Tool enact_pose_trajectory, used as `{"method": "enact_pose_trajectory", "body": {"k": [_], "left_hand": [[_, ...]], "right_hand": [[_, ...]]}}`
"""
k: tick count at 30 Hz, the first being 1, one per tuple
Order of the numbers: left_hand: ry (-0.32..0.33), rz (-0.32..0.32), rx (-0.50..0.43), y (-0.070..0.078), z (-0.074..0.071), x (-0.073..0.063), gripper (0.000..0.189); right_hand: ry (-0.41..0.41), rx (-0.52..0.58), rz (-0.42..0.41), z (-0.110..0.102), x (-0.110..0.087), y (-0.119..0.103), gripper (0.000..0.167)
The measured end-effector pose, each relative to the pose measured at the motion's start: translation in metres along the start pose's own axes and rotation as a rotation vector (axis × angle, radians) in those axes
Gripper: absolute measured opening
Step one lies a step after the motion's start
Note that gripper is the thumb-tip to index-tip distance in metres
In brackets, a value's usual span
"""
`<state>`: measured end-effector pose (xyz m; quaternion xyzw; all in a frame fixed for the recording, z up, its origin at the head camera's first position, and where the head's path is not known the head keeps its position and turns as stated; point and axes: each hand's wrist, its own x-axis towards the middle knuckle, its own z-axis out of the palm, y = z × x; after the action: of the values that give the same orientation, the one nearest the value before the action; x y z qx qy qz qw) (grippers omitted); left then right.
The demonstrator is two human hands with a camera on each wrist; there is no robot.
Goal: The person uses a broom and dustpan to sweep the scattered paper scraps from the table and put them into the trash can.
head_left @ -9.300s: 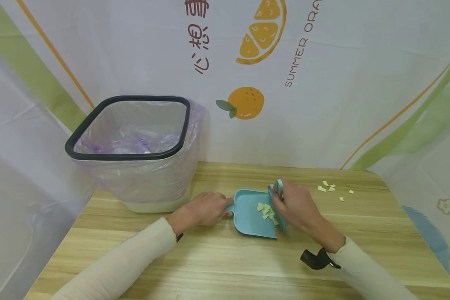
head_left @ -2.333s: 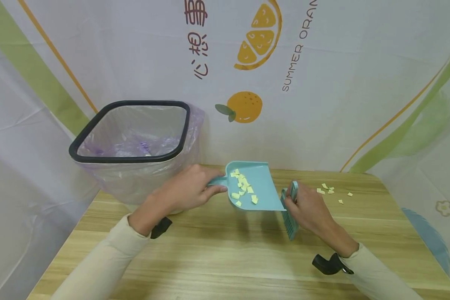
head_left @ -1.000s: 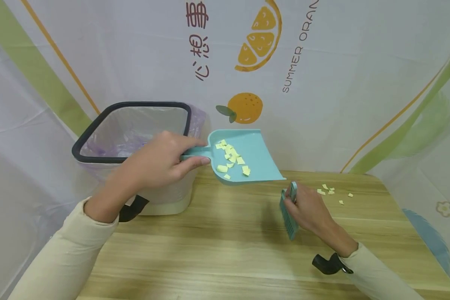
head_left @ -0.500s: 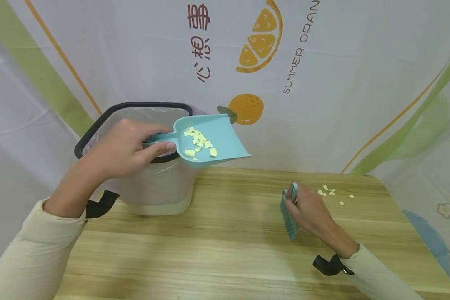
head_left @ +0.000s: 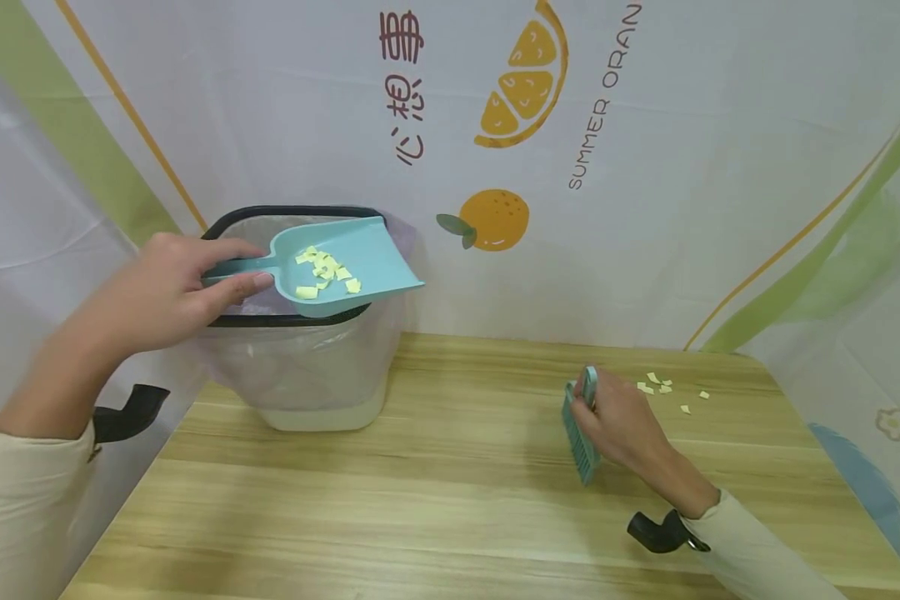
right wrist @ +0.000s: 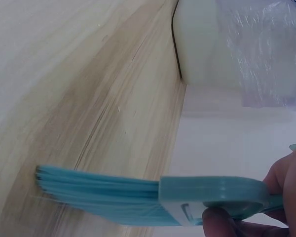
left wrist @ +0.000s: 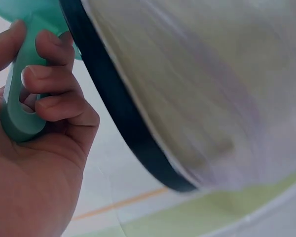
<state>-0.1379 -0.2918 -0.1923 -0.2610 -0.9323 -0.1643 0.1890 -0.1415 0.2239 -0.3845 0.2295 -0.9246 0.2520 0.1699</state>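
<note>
In the head view my left hand (head_left: 176,287) grips the handle of a light blue dustpan (head_left: 375,254), with fingers curled round it in the left wrist view. Several pale yellow paper scraps (head_left: 326,265) lie in the pan near its handle end. The dustpan is held level over the mouth of a bin (head_left: 315,375), its front lip reaching past the right rim. My right hand (head_left: 621,417) holds a small teal brush (head_left: 581,442) upright on the wooden table, bristles towards me. In the right wrist view the thumb presses on the brush's head.
A dark rim (head_left: 270,210) holds a translucent purple-tinted bag (left wrist: 227,98) in the bin at the back left. More yellow scraps (head_left: 647,388) lie on the table (head_left: 435,500) beyond the right hand. A printed white curtain (head_left: 630,275) hangs behind the table.
My left hand has lifted the loaded dustpan off the table and carried it left to above the bin. The brush has left the dustpan and stays still in my right hand.
</note>
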Motion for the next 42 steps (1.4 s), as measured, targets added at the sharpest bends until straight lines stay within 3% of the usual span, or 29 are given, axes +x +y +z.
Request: {"method": "enact_pose_trajectory", "body": {"k": [10,17,21,25,28,30,34,35,37,39,41,42], "left_hand": [[-0.046,-0.189,0.046,-0.034,-0.014,-0.016,0.035],[-0.037,-0.188,0.126,-0.046,-0.018,-0.021,0.040],[0.053,-0.073,0.179,-0.052,-0.015,-0.023,0.046],[0.212,0.143,0.254,-0.055,-0.009,-0.021,0.083],[0.299,0.240,0.292,-0.052,-0.006,-0.018,0.101],[0.333,0.274,0.312,-0.048,-0.006,-0.016,0.093],[0.350,0.323,0.324,-0.041,-0.008,-0.015,0.031],[0.349,0.329,0.323,-0.040,-0.008,-0.014,0.033],[0.347,0.333,0.317,-0.038,-0.010,-0.014,0.059],[0.358,0.327,0.323,-0.037,-0.010,-0.014,0.054],[0.375,0.308,0.333,-0.036,-0.010,-0.014,0.034],[0.385,0.295,0.338,-0.035,-0.010,-0.014,0.039]], "right_hand": [[-0.004,0.007,0.002,-0.001,-0.001,0.001,0.015],[-0.006,-0.007,-0.001,-0.001,-0.001,0.001,0.014],[-0.004,-0.011,-0.012,0.000,-0.001,0.001,0.015],[-0.003,-0.008,-0.015,0.000,-0.001,0.000,0.017],[0.001,-0.003,-0.017,-0.001,-0.001,0.000,0.019],[0.005,-0.002,-0.021,-0.001,-0.001,-0.001,0.019],[0.008,-0.005,-0.025,-0.001,-0.002,-0.001,0.019],[0.007,-0.005,-0.024,-0.001,-0.001,-0.001,0.019],[0.004,-0.005,-0.021,-0.001,-0.001,-0.001,0.019],[-0.001,-0.004,-0.017,-0.001,-0.001,-0.001,0.019],[-0.004,-0.004,-0.012,0.000,-0.001,-0.001,0.019],[-0.006,-0.005,-0.010,0.000,-0.001,-0.001,0.018]]}}
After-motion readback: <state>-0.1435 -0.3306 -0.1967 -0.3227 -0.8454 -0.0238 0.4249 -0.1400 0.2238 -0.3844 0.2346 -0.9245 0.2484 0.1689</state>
